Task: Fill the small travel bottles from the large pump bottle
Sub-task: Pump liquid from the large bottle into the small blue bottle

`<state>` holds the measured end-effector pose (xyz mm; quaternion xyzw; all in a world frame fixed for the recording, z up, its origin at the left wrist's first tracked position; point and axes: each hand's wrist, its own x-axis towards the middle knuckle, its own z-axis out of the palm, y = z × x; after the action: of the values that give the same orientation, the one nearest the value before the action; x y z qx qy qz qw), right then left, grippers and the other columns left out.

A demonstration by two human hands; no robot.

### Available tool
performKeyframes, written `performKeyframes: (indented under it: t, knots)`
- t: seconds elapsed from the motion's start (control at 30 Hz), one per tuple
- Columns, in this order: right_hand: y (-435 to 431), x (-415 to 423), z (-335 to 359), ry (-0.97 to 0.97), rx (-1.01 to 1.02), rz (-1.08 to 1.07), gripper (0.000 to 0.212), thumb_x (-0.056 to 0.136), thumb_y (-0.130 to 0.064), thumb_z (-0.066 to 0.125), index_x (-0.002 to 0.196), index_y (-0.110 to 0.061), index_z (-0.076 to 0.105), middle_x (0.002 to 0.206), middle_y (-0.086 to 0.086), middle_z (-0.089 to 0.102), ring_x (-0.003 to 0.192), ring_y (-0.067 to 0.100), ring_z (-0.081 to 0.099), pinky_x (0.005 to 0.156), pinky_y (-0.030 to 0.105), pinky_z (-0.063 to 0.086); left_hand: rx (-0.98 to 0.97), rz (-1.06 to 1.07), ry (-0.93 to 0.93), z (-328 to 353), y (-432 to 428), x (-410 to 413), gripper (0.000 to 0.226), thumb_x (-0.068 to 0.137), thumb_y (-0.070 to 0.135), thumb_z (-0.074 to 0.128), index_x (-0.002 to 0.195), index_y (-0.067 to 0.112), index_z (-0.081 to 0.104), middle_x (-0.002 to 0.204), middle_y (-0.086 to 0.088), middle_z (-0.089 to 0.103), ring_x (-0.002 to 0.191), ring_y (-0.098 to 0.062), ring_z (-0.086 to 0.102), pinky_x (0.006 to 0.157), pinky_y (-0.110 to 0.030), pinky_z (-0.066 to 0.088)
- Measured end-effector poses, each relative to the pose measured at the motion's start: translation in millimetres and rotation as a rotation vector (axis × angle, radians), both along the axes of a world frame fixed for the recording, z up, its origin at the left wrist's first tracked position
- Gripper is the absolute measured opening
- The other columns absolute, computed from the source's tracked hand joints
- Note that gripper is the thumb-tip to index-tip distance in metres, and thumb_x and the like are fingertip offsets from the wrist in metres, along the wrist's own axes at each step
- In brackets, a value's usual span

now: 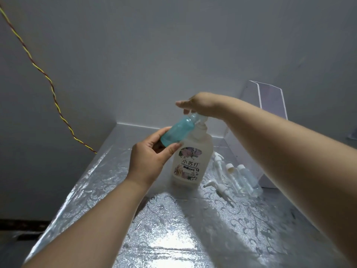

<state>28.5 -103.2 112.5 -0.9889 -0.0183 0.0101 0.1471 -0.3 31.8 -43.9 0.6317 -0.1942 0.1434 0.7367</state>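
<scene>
A large white pump bottle (190,161) with a flowered label stands upright on the silver table (100,182). My left hand (150,153) grips a small teal travel bottle (176,131), tilted with its open neck up against the pump's spout. My right hand (199,104) lies flat on top of the pump head, fingers straight, pressing on it. The spout and the small bottle's mouth are partly hidden under my right hand.
Several clear small bottles (243,178) and loose white pump tops (218,186) lie to the right of the big bottle. A white box (241,151) and a clear plastic stand (270,97) sit behind them. A twisted red-yellow wire (52,88) hangs on the left wall.
</scene>
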Motion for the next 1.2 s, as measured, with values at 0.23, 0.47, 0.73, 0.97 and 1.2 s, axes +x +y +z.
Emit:
performKeyframes:
  t: [0.23, 0.47, 0.73, 0.97, 1.2]
  knots:
    - [3, 5, -14, -0.015, 0.016, -0.011, 0.043, 0.099, -0.038, 0.044, 0.113, -0.005, 0.067, 0.103, 0.007, 0.059, 0.089, 0.018, 0.050, 0.078, 0.021, 0.031, 0.030, -0.006, 0.003, -4, 1, 0, 0.048, 0.059, 0.047, 0.079, 0.105, 0.040, 0.067, 0.099, 0.013, 0.074, 0.098, -0.009, 0.069, 0.090, -0.031, 0.053]
    - [0, 4, -13, 0.003, 0.053, 0.008, 0.048, 0.098, -0.043, 0.041, 0.109, -0.005, 0.068, 0.105, 0.006, 0.059, 0.093, 0.020, 0.051, 0.080, 0.023, 0.032, 0.028, -0.013, 0.003, -4, 2, 0, 0.049, 0.059, 0.045, 0.079, 0.106, 0.038, 0.067, 0.100, 0.011, 0.074, 0.098, -0.010, 0.070, 0.092, -0.032, 0.053]
    - [-1, 7, -9, 0.010, 0.078, 0.033, 0.050, 0.099, -0.043, 0.039, 0.112, -0.004, 0.068, 0.124, 0.013, 0.060, 0.110, 0.027, 0.056, 0.083, 0.026, 0.035, 0.049, -0.013, -0.035, 1, 1, -2, 0.036, 0.062, 0.043, 0.079, 0.096, 0.050, 0.068, 0.097, 0.016, 0.074, 0.097, -0.009, 0.070, 0.089, -0.030, 0.053]
    - [0, 7, -20, 0.020, 0.132, -0.037, 0.046, 0.097, -0.040, 0.045, 0.111, -0.002, 0.068, 0.111, 0.016, 0.065, 0.085, 0.021, 0.052, 0.075, 0.024, 0.036, 0.047, -0.007, -0.023, -1, 3, -2, 0.043, 0.061, 0.042, 0.078, 0.102, 0.042, 0.067, 0.095, 0.015, 0.074, 0.095, -0.008, 0.070, 0.089, -0.028, 0.054]
    - [-3, 4, -5, 0.027, 0.069, 0.032, 0.055, 0.097, -0.050, 0.037, 0.112, -0.007, 0.069, 0.110, 0.006, 0.058, 0.098, 0.021, 0.053, 0.082, 0.026, 0.036, 0.046, -0.002, -0.028, 3, 2, -2, 0.047, 0.059, 0.049, 0.078, 0.104, 0.041, 0.067, 0.099, 0.013, 0.074, 0.097, -0.008, 0.070, 0.091, -0.030, 0.053]
